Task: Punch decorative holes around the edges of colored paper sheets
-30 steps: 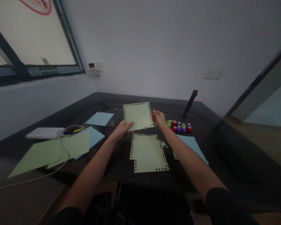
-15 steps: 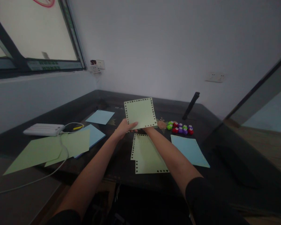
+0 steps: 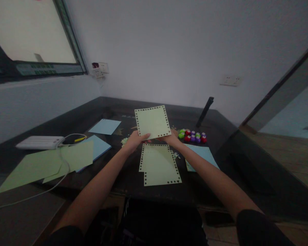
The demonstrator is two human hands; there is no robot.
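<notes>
My left hand (image 3: pixel 135 141) pinches the lower left corner of a pale green paper sheet (image 3: pixel 153 121), its thumb on top. Small dark cut-out shapes run along the sheet's borders. My right hand (image 3: pixel 172 137) is at the lower right corner of the same sheet, its fingers partly hidden behind the paper. The sheet is raised above the table and tilted towards me. Below it, two overlapping green sheets (image 3: pixel 161 166) with similar punched borders lie on the dark table.
Several small red, green and purple pieces with eyes (image 3: pixel 192 136) stand right of my hands. A blue sheet (image 3: pixel 201 153) lies under my right forearm. Leftward are plain green sheets (image 3: pixel 41 164), blue paper (image 3: pixel 100 147), a white power bank (image 3: pixel 39 142) and its cable. A black upright bar (image 3: pixel 204 112) stands behind.
My right hand has moved right from beneath the sheet to its lower right corner. The sheet stays raised in my left hand. The view has shifted slightly.
</notes>
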